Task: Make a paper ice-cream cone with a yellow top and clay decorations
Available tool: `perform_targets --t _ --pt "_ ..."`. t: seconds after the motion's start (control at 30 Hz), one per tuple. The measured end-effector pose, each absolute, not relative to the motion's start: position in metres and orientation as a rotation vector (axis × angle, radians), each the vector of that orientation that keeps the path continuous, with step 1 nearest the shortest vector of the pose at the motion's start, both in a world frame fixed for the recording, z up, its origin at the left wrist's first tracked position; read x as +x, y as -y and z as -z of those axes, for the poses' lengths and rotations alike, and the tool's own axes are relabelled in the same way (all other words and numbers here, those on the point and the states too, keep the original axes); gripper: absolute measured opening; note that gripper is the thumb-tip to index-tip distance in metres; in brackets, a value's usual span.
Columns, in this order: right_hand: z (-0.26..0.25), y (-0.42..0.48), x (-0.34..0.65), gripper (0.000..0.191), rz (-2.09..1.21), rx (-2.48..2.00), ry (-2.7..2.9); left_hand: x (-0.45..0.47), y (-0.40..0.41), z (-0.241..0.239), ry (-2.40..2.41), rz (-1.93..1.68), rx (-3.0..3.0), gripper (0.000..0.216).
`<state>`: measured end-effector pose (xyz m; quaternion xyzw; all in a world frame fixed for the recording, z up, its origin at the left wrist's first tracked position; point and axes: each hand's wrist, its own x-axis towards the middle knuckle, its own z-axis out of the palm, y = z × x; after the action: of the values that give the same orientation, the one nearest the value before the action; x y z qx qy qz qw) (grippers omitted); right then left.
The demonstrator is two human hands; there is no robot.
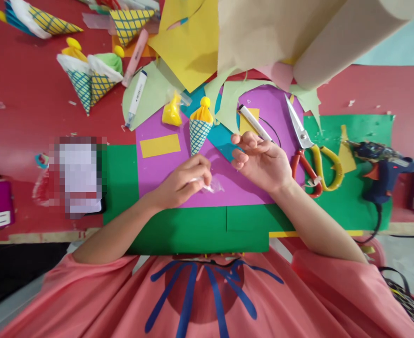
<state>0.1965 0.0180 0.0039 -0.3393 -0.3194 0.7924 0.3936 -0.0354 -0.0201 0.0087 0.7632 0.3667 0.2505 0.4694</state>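
My left hand (189, 180) is closed on a small clear plastic bag (214, 184), part of which sticks out past the fingers over the purple sheet (150, 183). To its right, my right hand (263, 162) is raised palm up, fingers apart and loosely curled, with nothing seen in it. Just beyond the hands lies a paper ice-cream cone (199, 126) with a blue-lined lattice, an orange top and a yellow ball. Beside the cone is a bag of yellow clay (172, 110). A yellow paper strip (160, 146) lies left of the cone, and a white marker (254, 122) lies behind my right hand.
Scissors (307, 145) and a blue glue gun (383, 173) lie to the right on green paper (193, 230). Two finished cones (103, 82) and more markers (136, 98) are at upper left. A paper roll (341, 42) and yellow sheets (193, 51) occupy the back.
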Motion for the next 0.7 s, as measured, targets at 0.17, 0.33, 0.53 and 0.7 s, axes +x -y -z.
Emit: perform_targets --t 0.17,0.33,0.53,0.7 --pt "-0.005 -0.019 0.195 0.013 -2.005 -0.876 0.785 -0.042 0.017 -0.002 -1.123 -0.91 1.867 0.019" --pt "-0.004 -0.019 0.194 0.023 -1.994 -0.89 0.846 -0.042 0.02 0.003 -1.271 -0.996 1.919 0.025" --pt "-0.001 -0.02 0.195 0.029 -1.969 -0.913 0.981 -0.042 0.022 0.004 -1.307 -1.002 1.972 0.03" --pt "-0.002 -0.022 0.194 0.021 -2.013 -0.889 0.888 -0.04 0.023 0.005 -1.224 -1.089 1.913 0.019"
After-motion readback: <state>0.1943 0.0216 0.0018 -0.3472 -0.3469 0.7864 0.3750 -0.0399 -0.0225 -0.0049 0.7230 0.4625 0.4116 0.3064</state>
